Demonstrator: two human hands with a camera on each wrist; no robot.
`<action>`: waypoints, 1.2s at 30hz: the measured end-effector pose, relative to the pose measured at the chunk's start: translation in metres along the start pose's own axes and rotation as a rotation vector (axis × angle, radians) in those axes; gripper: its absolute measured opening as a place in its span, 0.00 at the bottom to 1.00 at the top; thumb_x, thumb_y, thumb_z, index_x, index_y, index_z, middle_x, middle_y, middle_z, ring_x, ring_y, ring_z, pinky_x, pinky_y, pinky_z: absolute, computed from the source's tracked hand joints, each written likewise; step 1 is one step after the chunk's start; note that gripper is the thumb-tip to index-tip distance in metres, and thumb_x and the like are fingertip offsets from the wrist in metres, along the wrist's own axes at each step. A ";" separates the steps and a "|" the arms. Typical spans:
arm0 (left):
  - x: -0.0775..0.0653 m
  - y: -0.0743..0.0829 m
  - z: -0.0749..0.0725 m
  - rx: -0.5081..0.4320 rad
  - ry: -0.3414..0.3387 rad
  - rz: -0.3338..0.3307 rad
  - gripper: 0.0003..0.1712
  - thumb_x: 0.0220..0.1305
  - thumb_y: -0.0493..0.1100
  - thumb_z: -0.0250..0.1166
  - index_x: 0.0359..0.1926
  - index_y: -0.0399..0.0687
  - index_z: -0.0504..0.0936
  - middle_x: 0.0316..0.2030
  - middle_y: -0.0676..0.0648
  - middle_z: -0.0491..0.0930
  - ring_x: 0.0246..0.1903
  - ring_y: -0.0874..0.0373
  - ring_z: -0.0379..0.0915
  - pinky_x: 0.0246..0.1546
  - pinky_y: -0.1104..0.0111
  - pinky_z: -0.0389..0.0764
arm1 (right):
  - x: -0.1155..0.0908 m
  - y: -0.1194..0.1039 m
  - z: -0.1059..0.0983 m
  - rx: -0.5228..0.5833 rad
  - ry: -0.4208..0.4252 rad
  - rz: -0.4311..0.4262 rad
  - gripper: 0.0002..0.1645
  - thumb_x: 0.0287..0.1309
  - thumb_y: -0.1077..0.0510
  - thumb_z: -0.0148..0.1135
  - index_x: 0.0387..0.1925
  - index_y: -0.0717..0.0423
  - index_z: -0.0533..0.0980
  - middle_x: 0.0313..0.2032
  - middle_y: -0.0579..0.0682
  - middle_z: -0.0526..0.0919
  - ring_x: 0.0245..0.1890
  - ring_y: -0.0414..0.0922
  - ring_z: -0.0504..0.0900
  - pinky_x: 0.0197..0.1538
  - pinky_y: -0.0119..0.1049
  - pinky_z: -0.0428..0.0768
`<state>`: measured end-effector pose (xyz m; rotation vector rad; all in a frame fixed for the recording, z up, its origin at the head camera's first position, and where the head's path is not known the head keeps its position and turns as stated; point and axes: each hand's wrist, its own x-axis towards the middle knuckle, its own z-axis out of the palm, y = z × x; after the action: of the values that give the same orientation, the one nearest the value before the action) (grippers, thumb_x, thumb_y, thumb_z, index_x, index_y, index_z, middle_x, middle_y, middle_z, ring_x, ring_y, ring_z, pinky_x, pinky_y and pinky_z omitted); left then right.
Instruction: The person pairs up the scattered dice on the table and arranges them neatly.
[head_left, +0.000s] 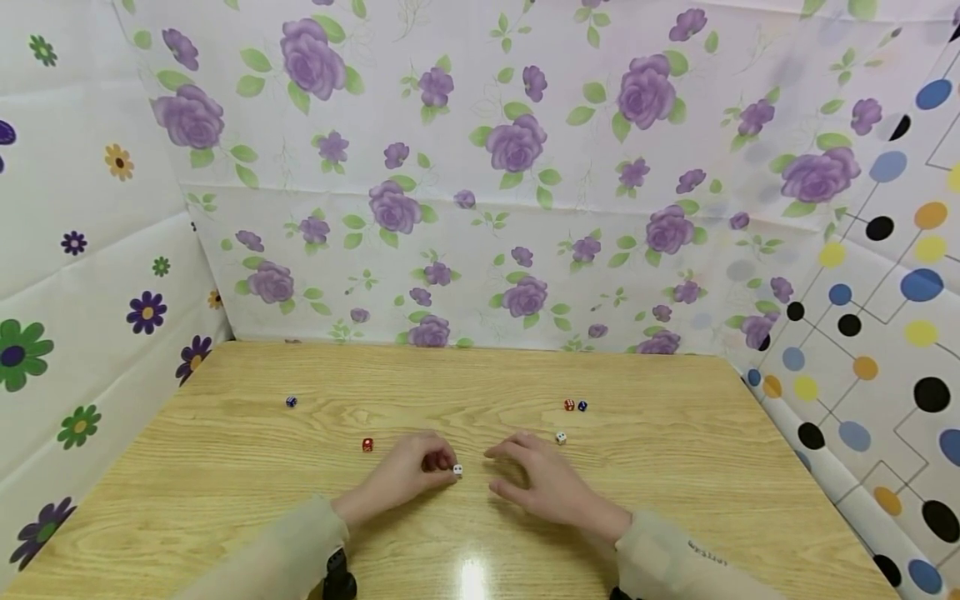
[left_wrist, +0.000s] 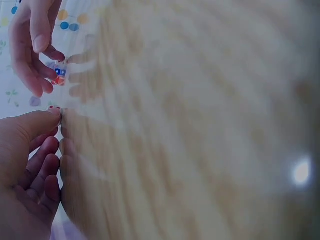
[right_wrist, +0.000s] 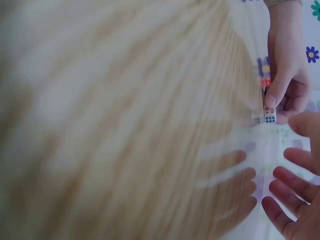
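Observation:
My left hand [head_left: 408, 471] pinches a small white die [head_left: 457, 470] between thumb and finger, low at the tabletop. In the right wrist view the same die [right_wrist: 270, 116] shows dotted faces under the left thumb. To its right, my right hand [head_left: 543, 479] holds nothing, its fingers [right_wrist: 287, 182] spread and relaxed, apart from the die. A second white die [head_left: 561, 437] lies just beyond the right hand. Left of the left hand sits a red die [head_left: 367, 445].
Farther back on the wooden table [head_left: 450, 383], a red die [head_left: 569, 405] and a blue die [head_left: 582, 407] lie side by side. Another blue die [head_left: 291, 402] is at the back left. Patterned cloth [head_left: 465, 250] hangs behind and on both sides.

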<state>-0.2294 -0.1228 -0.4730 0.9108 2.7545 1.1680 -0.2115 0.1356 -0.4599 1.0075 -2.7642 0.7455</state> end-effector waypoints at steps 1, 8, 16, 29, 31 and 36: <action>-0.001 0.001 0.001 -0.004 -0.004 0.001 0.05 0.58 0.42 0.73 0.33 0.50 0.83 0.31 0.53 0.79 0.29 0.69 0.70 0.31 0.76 0.74 | 0.000 -0.001 0.001 0.012 0.000 0.010 0.22 0.63 0.45 0.64 0.56 0.42 0.78 0.53 0.41 0.80 0.54 0.42 0.78 0.55 0.42 0.79; -0.003 0.006 0.005 -0.031 -0.016 0.027 0.06 0.57 0.41 0.73 0.33 0.49 0.84 0.30 0.51 0.80 0.29 0.68 0.71 0.31 0.76 0.74 | 0.000 -0.009 0.003 0.085 -0.003 0.063 0.15 0.62 0.51 0.66 0.49 0.46 0.80 0.44 0.43 0.80 0.43 0.40 0.78 0.46 0.32 0.78; -0.009 0.014 0.010 -0.065 -0.033 0.018 0.06 0.56 0.41 0.74 0.32 0.50 0.83 0.30 0.52 0.79 0.30 0.68 0.71 0.33 0.74 0.76 | -0.001 -0.015 0.009 0.180 -0.044 0.083 0.12 0.59 0.55 0.68 0.45 0.50 0.80 0.37 0.45 0.78 0.35 0.37 0.75 0.37 0.25 0.74; -0.019 0.025 0.018 -0.091 -0.039 0.002 0.06 0.55 0.40 0.74 0.32 0.51 0.83 0.30 0.51 0.79 0.30 0.67 0.70 0.32 0.76 0.74 | -0.007 -0.026 0.017 0.220 -0.056 0.080 0.07 0.59 0.54 0.69 0.38 0.48 0.80 0.35 0.43 0.78 0.36 0.34 0.74 0.40 0.25 0.75; -0.020 0.025 0.019 -0.099 -0.045 0.001 0.06 0.56 0.41 0.74 0.32 0.51 0.83 0.30 0.51 0.78 0.30 0.68 0.70 0.32 0.76 0.73 | -0.008 -0.027 0.017 0.220 -0.055 0.079 0.07 0.59 0.53 0.69 0.38 0.48 0.80 0.35 0.43 0.77 0.36 0.34 0.74 0.40 0.25 0.75; -0.020 0.026 0.019 -0.099 -0.050 -0.005 0.06 0.56 0.40 0.74 0.32 0.50 0.84 0.30 0.51 0.78 0.29 0.68 0.69 0.31 0.78 0.72 | -0.008 -0.027 0.018 0.211 -0.059 0.083 0.06 0.59 0.52 0.70 0.36 0.46 0.80 0.34 0.42 0.77 0.37 0.34 0.73 0.41 0.25 0.75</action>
<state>-0.1951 -0.1063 -0.4737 0.9092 2.6321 1.2511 -0.1874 0.1138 -0.4669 0.9674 -2.8388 1.0558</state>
